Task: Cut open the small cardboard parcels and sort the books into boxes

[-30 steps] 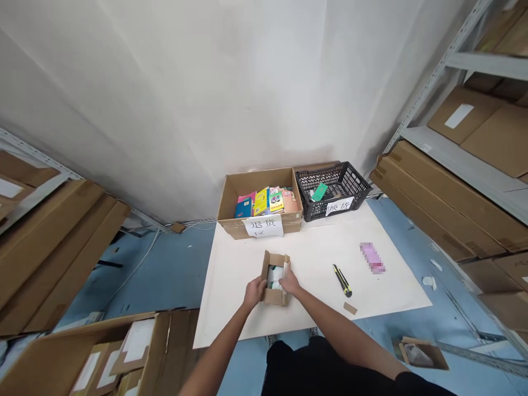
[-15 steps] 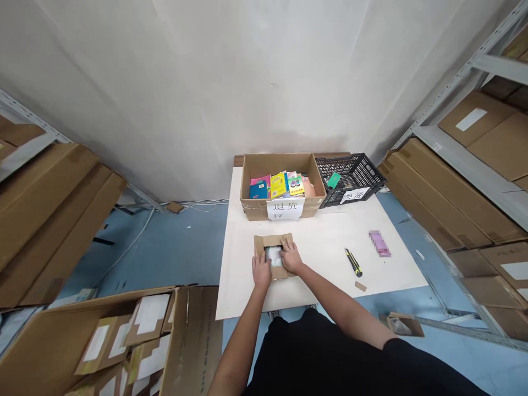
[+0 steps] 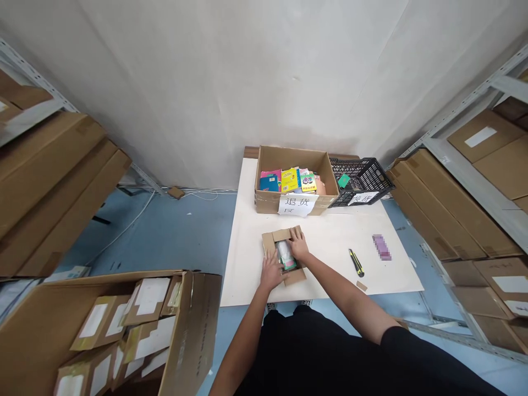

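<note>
A small cardboard box [image 3: 268, 242] sits on the white table with its flaps folded outward. Inside lies a packet [image 3: 286, 254], whitish with green and pink toward its near end; its kind I cannot make out. My left hand [image 3: 271, 270] grips the box's near left side, fingers over the flap and thumb reaching toward the packet. At the right side, my right hand [image 3: 298, 245] holds the wall and flap, its fingertips partly hidden by the opening.
A large carton of books [image 3: 297, 205] and a black plastic crate [image 3: 373, 175] stand at the table's back. To the right lie a box cutter [image 3: 356, 263], a cardboard scrap [image 3: 362, 286] and a blurred purple item [image 3: 381, 247]. A big carton [image 3: 198, 324] of parcels stands lower left.
The small box has turned slightly in my hands, and more of the packet's green and pink shows. My left hand has moved over the near left flap. The camera view has shifted.
</note>
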`<state>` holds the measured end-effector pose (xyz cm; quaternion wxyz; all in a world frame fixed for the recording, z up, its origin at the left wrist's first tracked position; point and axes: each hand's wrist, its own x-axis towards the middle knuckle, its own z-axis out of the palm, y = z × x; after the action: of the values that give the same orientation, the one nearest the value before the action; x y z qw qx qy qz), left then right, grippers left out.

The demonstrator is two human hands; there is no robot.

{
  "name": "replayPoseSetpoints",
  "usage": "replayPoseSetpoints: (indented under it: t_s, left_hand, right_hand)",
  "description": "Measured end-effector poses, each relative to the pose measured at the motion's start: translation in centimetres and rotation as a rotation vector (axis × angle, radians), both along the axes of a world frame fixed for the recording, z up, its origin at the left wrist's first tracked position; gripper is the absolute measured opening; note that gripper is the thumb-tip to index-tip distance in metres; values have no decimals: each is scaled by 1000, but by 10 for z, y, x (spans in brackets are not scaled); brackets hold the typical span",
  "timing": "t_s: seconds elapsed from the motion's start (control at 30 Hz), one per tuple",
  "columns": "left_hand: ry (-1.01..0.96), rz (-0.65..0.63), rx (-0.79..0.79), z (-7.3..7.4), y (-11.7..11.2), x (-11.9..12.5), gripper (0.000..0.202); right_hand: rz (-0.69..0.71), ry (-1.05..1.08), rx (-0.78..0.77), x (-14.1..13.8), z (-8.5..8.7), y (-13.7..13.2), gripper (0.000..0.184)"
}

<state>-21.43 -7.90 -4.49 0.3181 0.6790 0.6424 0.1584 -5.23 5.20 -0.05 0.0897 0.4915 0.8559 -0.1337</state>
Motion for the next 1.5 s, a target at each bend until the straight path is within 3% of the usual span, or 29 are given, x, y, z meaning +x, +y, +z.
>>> replayPoseSetpoints:
  t_s: [0.07,0.13,0.27,0.4,0.5,0.57,0.63,0.7,0.77,0.93,1.0,1.13,1.33,1.5]
  left_hand:
    - [113,11,21,-5,-4,11,53]
    - [198,47,29,-11,-7,25,55]
    - [217,41,-2,-24,-12,43,36]
    - [197,15,5,-32,-18,39,17]
    - [212,34,22,-34,-22,33,18]
    - [227,56,33,-34,-24,30,20]
    - [241,67,56,-34,-25,28,24]
    - [249,77,87,-34,-27,26,30]
    - [250,70,110,-35,-28,22,30]
    - [256,14,148,-35,-30,18,22]
    - [249,34,137,-34,-30,19,23]
    - [227,60,106,-30,-29,20,24]
    - [214,23,105,-24,-26,17,20]
    - [214,14,104,-24,-24,14,19]
  right_hand:
    - [-33,4,9,1,-3,-1,70]
    - [-77,27,33,-2,-6,5,82]
    - [-122,-3,-23,-20,-8,36,88]
    - [-192,-46,-169,-35,-6,60,81]
    - [-244,117,-24,-37,-5,53,70]
    - [-203,268,109,-36,-7,36,59]
    - [-97,345,84,-37,-14,18,49]
    - [-15,312,-55,-41,-24,3,45]
    - [-12,238,-157,-46,-35,-3,48]
    - [-133,57,-229,-59,-54,4,85]
    - [-162,35,-215,-63,-55,7,82]
    - [-187,106,-80,-60,-45,5,65]
    - [-274,266,83,-44,-13,-9,38]
    - [-329,253,55,-46,-3,-24,31]
